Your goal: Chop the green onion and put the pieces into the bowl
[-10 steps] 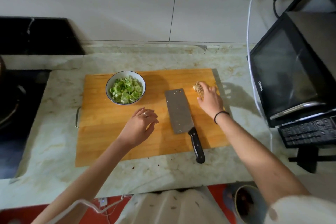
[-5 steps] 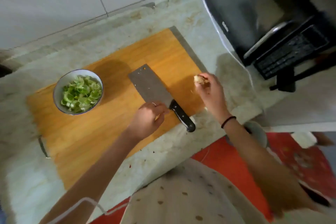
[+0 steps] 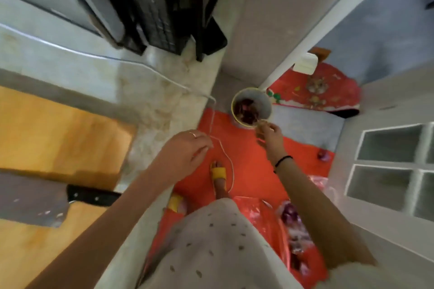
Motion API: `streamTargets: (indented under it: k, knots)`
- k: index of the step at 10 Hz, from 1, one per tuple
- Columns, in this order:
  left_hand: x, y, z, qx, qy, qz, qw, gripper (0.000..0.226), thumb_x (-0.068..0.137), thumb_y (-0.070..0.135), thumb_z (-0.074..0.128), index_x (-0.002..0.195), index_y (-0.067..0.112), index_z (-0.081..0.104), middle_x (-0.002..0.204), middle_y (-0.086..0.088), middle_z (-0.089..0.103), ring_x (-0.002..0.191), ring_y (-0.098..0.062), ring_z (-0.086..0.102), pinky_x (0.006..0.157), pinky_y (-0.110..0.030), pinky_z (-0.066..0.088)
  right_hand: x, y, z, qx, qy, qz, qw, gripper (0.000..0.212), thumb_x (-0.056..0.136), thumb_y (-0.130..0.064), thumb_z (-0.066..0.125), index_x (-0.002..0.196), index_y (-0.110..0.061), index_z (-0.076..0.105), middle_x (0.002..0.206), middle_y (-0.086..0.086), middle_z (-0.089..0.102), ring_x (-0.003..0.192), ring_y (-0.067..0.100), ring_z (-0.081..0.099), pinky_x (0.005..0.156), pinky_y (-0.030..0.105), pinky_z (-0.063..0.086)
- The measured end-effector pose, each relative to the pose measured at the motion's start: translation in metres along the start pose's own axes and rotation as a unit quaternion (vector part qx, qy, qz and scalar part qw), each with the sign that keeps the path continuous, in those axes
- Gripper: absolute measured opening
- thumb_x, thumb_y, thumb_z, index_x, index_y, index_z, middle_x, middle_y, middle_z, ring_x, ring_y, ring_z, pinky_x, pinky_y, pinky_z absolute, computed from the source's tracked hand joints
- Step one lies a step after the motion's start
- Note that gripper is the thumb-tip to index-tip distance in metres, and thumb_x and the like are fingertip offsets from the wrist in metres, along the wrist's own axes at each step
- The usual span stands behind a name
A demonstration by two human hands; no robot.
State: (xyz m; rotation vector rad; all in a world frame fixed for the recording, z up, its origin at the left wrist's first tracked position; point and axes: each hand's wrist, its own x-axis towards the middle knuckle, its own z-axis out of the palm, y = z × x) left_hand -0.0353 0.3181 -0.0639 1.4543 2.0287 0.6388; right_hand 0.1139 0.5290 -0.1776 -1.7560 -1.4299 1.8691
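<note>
The view has swung right and down, so the bowl of chopped green onion is out of frame. My right hand (image 3: 267, 135) pinches the pale onion root end (image 3: 260, 124) over the rim of a small waste bin (image 3: 251, 107) on the floor. My left hand (image 3: 187, 148) hangs relaxed over the counter's edge, fingers loosely spread, holding nothing. On the wooden cutting board (image 3: 58, 134) at the left lies the cleaver (image 3: 30, 204), its black handle (image 3: 94, 196) pointing right.
The stone counter (image 3: 150, 105) ends at the middle of the view. A black appliance (image 3: 150, 2) stands at its far side, a white cable (image 3: 164, 77) trailing past it. Below are a red floor mat (image 3: 249, 152), my feet in yellow sandals (image 3: 218, 172), and a white door (image 3: 387, 171) at right.
My head turned right and down toward the floor. My right hand carried the root end off the board to above the bin. My left hand left the cleaver handle and moved right past the counter's edge.
</note>
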Motion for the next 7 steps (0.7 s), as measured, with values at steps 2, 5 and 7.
streamTargets:
  k: [2,5,7]
  knots:
    - [0.057,0.007,0.020,0.019,-0.072,-0.010,0.997,0.037,0.085,0.025,0.037,0.095,0.010,0.069,0.100,-0.004,0.067,0.095,-0.019,0.060,0.089,-0.022,0.037,0.105,-0.002,-0.005,0.216,0.045,0.134,0.966,0.029,0.096,-0.005,0.040,0.069,-0.015,0.043,0.037,-0.006,0.046,0.033,0.002,0.043,0.037,0.015,0.037]
    - [0.126,-0.001,0.046,0.056,-0.107,0.001,0.993,0.040,0.082,0.025,0.035,0.096,0.010,0.069,0.101,-0.007,0.067,0.096,-0.025,0.060,0.089,-0.029,0.039,0.183,-0.011,-0.019,0.098,0.022,0.144,0.984,0.027,0.093,-0.018,0.049,0.118,-0.013,0.043,0.095,0.006,0.050,0.073,0.021,0.053,0.049,0.026,0.048]
    - [0.145,-0.001,0.051,0.020,-0.108,0.030,0.994,0.038,0.082,0.022,0.038,0.091,0.004,0.071,0.094,-0.011,0.069,0.090,-0.029,0.064,0.083,-0.043,0.051,0.157,0.022,-0.039,0.056,0.038,0.145,0.987,0.031,0.095,-0.013,0.041,0.125,-0.005,0.045,0.097,0.010,0.050,0.062,0.017,0.046,0.056,0.025,0.035]
